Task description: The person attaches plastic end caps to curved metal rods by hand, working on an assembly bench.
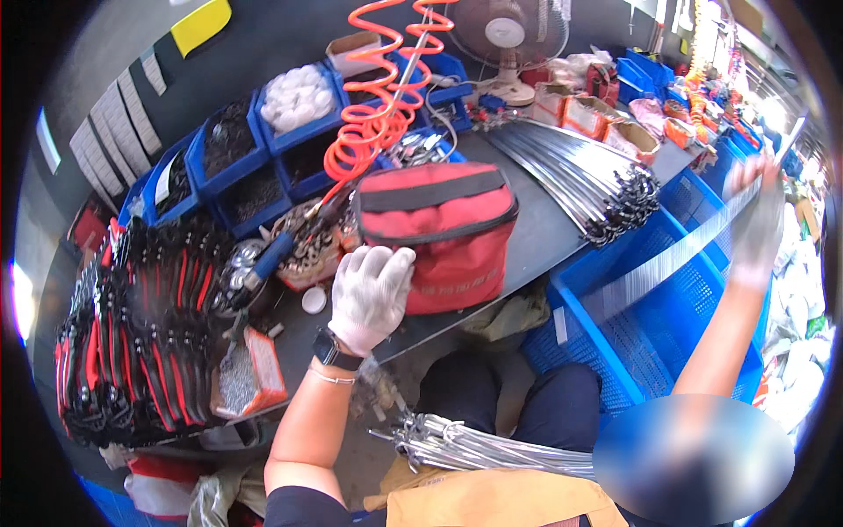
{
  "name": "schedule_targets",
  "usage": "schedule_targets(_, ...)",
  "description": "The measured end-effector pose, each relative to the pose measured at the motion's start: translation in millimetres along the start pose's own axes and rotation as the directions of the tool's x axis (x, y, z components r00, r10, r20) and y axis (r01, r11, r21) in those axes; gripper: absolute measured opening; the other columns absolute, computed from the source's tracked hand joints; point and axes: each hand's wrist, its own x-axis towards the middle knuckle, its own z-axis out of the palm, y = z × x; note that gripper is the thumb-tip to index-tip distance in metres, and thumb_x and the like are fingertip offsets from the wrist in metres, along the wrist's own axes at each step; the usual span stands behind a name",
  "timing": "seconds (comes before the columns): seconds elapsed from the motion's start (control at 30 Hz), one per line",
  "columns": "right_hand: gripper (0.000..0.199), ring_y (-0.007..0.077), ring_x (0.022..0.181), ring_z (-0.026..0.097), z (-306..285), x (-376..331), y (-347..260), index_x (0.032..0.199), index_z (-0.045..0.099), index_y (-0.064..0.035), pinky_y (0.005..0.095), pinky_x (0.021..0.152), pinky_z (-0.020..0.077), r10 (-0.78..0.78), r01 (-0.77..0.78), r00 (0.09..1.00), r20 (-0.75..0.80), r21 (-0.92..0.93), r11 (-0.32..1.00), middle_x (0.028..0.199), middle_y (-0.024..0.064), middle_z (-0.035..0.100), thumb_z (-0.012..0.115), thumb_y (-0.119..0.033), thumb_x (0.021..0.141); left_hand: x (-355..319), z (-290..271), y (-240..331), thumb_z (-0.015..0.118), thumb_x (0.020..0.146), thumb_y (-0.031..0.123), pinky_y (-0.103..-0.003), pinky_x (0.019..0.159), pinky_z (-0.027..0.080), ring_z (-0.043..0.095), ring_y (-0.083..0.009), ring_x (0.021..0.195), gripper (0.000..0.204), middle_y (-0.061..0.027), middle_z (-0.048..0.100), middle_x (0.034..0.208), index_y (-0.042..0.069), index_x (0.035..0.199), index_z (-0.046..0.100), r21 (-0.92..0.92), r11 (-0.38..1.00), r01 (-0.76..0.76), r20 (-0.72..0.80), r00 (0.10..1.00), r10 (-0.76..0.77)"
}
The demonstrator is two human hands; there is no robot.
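Observation:
My left hand, in a white glove, is closed at the front left corner of a red zippered bag with a black strap on top. The bag stands on the dark worktable, and the hand partly hides its lower corner. Out to the right, my gloved right hand is raised above blue crates, its fingers wrapped round a long silvery strip. Motion smears the strip, so whether it is a flat band or a thin rod cannot be told. Across my lap lies a bundle of thin silver rods.
Silver rods with black ends fan out behind the bag. Red-and-black pliers-like tools crowd the left, near an open box of small metal parts. Blue bins, a coiled orange hose and a fan stand behind. Blue crates sit right.

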Motion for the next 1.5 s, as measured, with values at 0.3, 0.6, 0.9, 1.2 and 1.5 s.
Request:
schedule_targets(0.3,0.007,0.0304,0.072,0.055,-67,114,274,0.089,0.049,-0.0005,0.0439,0.068,0.051,0.543,-0.347,0.733,-0.41,0.461,0.817,0.084,0.015,0.054,0.045,-0.006,0.086,80,32,-8,0.054,0.086,0.021,-0.045,0.097,0.039,0.053,-0.0331,0.111,0.032,-0.0115,0.058,0.117,0.016,0.118,0.059,-0.074,0.996,-0.044,0.023,0.999,0.046)
schedule_targets(0.6,0.027,0.0365,0.094,0.054,18,84,289,0.117,0.042,-0.0048,0.0525,0.081,0.0477,0.841,-0.594,0.39,-0.375,0.595,0.54,0.115,0.0183,0.052,0.031,-0.019,0.097,67,44,-16,0.058,0.084,0.022,-0.043,0.098,0.039,0.054,-0.031,0.11,0.034,-0.0107,0.059,0.117,0.014,0.117,0.059,0.103,0.982,-0.156,0.051,0.987,0.151)
schedule_targets(0.9,0.03,0.0334,0.093,0.063,-107,150,275,0.099,0.066,-0.0055,0.0399,0.081,0.0482,0.726,0.384,0.669,0.156,-0.91,-0.158,0.099,0.0179,0.066,0.048,-0.026,0.086,62,36,-12,0.065,0.078,0.018,-0.042,0.09,0.045,0.058,-0.0325,0.103,0.032,-0.0126,0.061,0.11,0.01,0.109,0.062,-0.064,0.996,-0.063,0.06,0.996,0.067)
schedule_targets(1.2,0.03,0.0291,0.088,0.066,-88,128,278,0.095,0.07,-0.009,0.0378,0.08,0.0516,0.802,0.485,0.595,0.047,-0.817,-0.312,0.096,0.0168,0.067,0.049,-0.028,0.086,66,31,2,0.066,0.075,0.02,-0.041,0.087,0.046,0.059,-0.0317,0.101,0.034,-0.0118,0.062,0.106,0.01,0.108,0.063,-0.167,0.985,0.042,0.039,0.999,-0.036)
schedule_targets(1.5,0.026,0.0325,0.085,0.065,-84,110,243,0.087,0.071,-0.0065,0.0405,0.079,0.0495,0.714,0.375,0.692,0.106,-0.898,-0.23,0.088,0.0178,0.067,0.055,-0.026,0.081,65,40,-12,0.063,0.077,0.02,-0.041,0.09,0.046,0.059,-0.0312,0.101,0.031,-0.011,0.064,0.107,0.011,0.107,0.064,-0.004,1.0,-0.012,0.095,0.995,0.012)
